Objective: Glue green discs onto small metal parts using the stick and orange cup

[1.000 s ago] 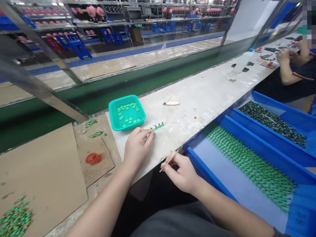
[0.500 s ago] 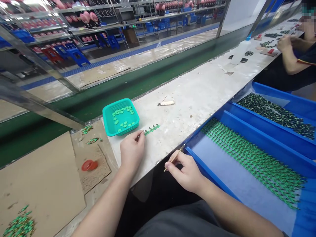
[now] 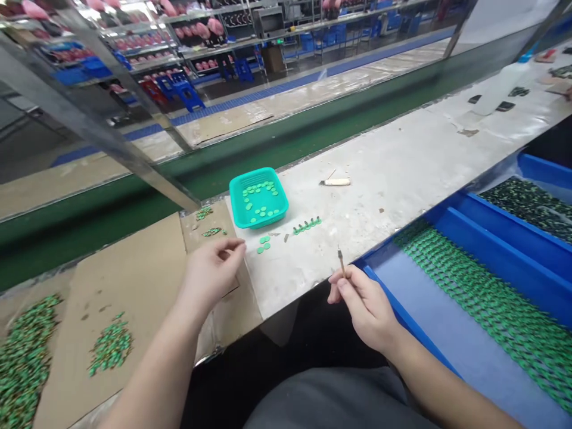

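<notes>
My left hand (image 3: 210, 275), fingers loosely apart, hovers near loose green discs (image 3: 263, 244) at the worktop's (image 3: 402, 173) front edge; my right hand (image 3: 364, 304), pinching a thin stick (image 3: 341, 262), could sweep them off.

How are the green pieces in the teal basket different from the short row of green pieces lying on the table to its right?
The discs in the teal basket are flat, round and loosely scattered; the row of green pieces sits in one tight line, with small dark stems sticking up. The discs lie inside the basket, whereas the row rests on the bare white table. Both are a similar bright green, and neither hand touches them.
</notes>
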`<state>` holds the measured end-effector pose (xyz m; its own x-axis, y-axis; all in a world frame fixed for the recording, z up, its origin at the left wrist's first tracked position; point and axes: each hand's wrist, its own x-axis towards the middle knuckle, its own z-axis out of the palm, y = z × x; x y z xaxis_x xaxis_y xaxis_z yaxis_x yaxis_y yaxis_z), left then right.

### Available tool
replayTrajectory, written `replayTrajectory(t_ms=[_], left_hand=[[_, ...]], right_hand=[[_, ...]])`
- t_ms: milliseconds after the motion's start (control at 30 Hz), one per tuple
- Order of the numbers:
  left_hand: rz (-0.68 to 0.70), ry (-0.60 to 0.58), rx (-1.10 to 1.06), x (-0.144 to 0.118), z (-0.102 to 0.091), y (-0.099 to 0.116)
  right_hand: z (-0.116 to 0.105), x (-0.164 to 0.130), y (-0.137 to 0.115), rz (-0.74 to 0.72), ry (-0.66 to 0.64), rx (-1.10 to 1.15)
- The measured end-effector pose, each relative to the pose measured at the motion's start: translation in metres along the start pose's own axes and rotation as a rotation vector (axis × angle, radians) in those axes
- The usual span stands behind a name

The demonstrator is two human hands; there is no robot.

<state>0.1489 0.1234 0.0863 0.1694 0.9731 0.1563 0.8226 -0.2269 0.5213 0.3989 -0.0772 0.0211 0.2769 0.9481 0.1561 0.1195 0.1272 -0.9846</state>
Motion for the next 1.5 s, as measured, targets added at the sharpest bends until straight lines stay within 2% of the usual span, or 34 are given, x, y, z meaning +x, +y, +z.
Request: replayTrajectory(t_ms=[100,200,267,367,467,533,633,700,767,833,933,1000,1133,1267,1400,1500], left_hand=[[0.072,-0.11,0.08,-0.008,0.011,-0.006],[0.125,-0.165,0.139,-0.009,0.033,-0.001],[0.147,-0.196,0.171,-0.012,0.04,0.002],[0.191,-0.259,0.197,-0.033,0.032,-0.007],[0.223,-0.305,0.194,-0.071,0.012,-0.034],[0.256,-0.274,0.163,-0.097,-0.001,-0.058],[0.341,-0.115,0.069,-0.122,-0.011,-0.089],[0.37,-0.026,0.004,-0.131,-0.012,-0.1],[0.403,0.065,-0.048,-0.136,-0.011,-0.105],[0.466,0.143,-0.062,-0.141,-0.009,-0.105],[0.582,0.18,-0.036,-0.145,-0.008,-0.105],[0.61,0.186,-0.012,-0.146,-0.007,-0.106],[0.652,0.197,0.059,-0.146,-0.005,-0.113],[0.739,0.165,0.156,-0.152,-0.001,-0.125],[0.72,0.133,0.15,-0.161,0.005,-0.138],[0.73,0.141,0.129,-0.164,0.011,-0.143]], right_hand=[[0.011,0.001,-0.003,0.008,-0.012,0.031],[0.022,0.001,-0.009,0.009,-0.032,-0.005],[0.027,0.0,-0.013,0.002,-0.047,-0.028],[0.034,-0.004,-0.015,-0.007,-0.05,-0.043],[0.04,-0.006,-0.017,0.024,-0.072,-0.001],[0.044,-0.004,-0.021,0.04,-0.148,0.082],[0.049,0.006,-0.035,0.071,-0.361,0.299],[0.055,0.017,-0.046,0.096,-0.503,0.406],[0.064,0.029,-0.053,0.077,-0.606,0.411],[0.078,0.041,-0.056,0.026,-0.565,0.353],[0.106,0.059,-0.055,-0.081,-0.297,0.251],[0.126,0.074,-0.053,-0.125,-0.211,0.191],[0.163,0.108,-0.052,-0.153,-0.29,0.102],[0.192,0.133,-0.047,-0.355,-0.31,-0.124],[0.209,0.142,-0.035,-0.521,-0.264,-0.35],[0.217,0.143,-0.03,-0.618,-0.332,-0.455]])
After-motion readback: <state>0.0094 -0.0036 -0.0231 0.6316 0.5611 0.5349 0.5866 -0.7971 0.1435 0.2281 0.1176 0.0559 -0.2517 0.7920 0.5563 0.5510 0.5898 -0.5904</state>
